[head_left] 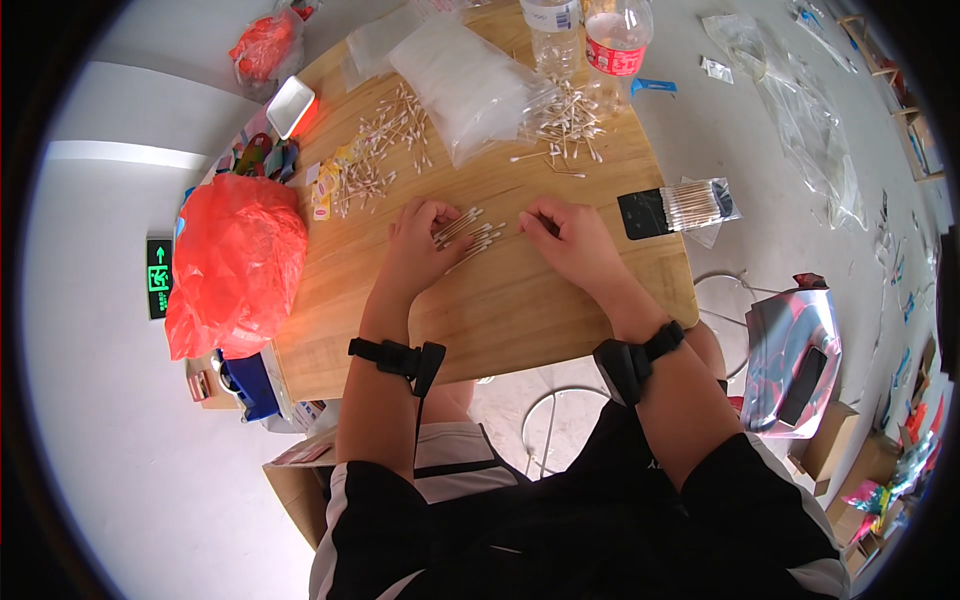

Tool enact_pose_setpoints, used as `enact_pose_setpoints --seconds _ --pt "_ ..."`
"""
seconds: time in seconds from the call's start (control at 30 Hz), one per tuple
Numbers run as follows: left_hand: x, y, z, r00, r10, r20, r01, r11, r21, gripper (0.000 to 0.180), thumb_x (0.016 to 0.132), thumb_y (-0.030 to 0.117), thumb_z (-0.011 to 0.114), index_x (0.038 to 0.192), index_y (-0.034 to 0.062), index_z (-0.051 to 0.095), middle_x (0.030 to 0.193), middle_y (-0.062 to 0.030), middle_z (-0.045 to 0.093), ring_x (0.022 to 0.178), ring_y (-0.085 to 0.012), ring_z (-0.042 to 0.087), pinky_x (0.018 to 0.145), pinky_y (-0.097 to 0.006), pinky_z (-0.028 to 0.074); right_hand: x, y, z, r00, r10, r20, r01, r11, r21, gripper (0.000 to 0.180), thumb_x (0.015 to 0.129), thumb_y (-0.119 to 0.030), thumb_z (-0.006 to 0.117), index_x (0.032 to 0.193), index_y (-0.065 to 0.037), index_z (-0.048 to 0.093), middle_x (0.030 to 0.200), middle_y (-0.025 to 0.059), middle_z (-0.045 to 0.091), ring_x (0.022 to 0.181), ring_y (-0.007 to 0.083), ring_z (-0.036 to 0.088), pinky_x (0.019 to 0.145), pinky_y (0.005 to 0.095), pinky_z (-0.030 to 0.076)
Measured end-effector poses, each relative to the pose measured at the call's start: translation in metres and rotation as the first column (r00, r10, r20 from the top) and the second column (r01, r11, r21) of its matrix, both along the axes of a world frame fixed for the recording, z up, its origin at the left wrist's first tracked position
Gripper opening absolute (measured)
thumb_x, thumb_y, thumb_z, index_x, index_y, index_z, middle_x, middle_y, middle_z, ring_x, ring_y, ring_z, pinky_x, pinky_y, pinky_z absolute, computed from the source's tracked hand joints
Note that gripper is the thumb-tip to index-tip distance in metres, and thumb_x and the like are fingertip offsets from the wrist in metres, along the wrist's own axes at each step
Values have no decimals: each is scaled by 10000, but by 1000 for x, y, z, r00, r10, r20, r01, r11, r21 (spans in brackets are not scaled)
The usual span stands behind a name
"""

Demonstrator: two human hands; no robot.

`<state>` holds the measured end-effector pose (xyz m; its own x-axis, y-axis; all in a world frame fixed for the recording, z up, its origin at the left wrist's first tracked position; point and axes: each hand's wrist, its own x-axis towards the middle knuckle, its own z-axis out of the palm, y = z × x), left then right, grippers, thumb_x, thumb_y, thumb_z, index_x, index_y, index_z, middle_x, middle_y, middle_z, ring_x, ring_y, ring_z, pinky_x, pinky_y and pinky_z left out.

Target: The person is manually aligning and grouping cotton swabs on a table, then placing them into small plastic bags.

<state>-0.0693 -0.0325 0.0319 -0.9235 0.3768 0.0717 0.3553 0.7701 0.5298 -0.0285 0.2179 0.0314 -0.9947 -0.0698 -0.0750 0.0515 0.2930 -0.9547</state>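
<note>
Both hands are gathering cotton swabs (470, 237) into a bundle mid-worktop (520, 310), left hand (420, 245) fingers curled on them, right hand (570, 235) fingers pinching the far ends, probably squaring up next.

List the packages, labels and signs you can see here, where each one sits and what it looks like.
Packet of cotton swabs: table's right edge, clear sleeve, black end.
Two plastic bottles: far table edge, one with a red label.
Clear bag: far middle, white contents.
Red bag: table's left edge, crumpled.
Sign: floor, left, green and black.
</note>
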Motion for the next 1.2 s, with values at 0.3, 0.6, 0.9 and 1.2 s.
enact_pose_setpoints --seconds 0.3,0.6,0.9,1.2 --pt "0 1 1 1000 4 -13 -4 1000 -29 366 751 195 853 1023 76 637 948 -57 590 900 -223 581 821 -346 489 0 -2 -7 997 -22 -79 19 999 -35 173 955 -185 652 894 -29 695 587 51 533 520 101 431 503 295 363" --pt "2 3 -1 998 -4 -55 2 999 -37 336 773 211 837 1011 87 635 956 -49 599 908 -222 585 832 -353 473 1 0 -7 999 -15 -47 14 999 -29 176 955 -188 651 899 -27 694 597 51 535 527 97 433 507 293 365" --pt "2 1 4 999 -41 -6 41 998 -54 402 756 253 855 1052 102 628 981 -46 576 941 -232 569 868 -362 451 1 -1 -8 998 -19 -53 18 1000 -24 178 956 -191 650 900 -30 698 600 52 541 527 98 438 508 293 368" --pt "2 -2 0 999 -40 12 40 999 -17 415 755 255 856 1067 102 629 1002 -48 574 955 -229 574 856 -355 472 1 -1 -7 999 -8 -31 8 1000 -11 188 947 -216 649 912 -37 691 643 95 586 553 184 511 541 334 415"
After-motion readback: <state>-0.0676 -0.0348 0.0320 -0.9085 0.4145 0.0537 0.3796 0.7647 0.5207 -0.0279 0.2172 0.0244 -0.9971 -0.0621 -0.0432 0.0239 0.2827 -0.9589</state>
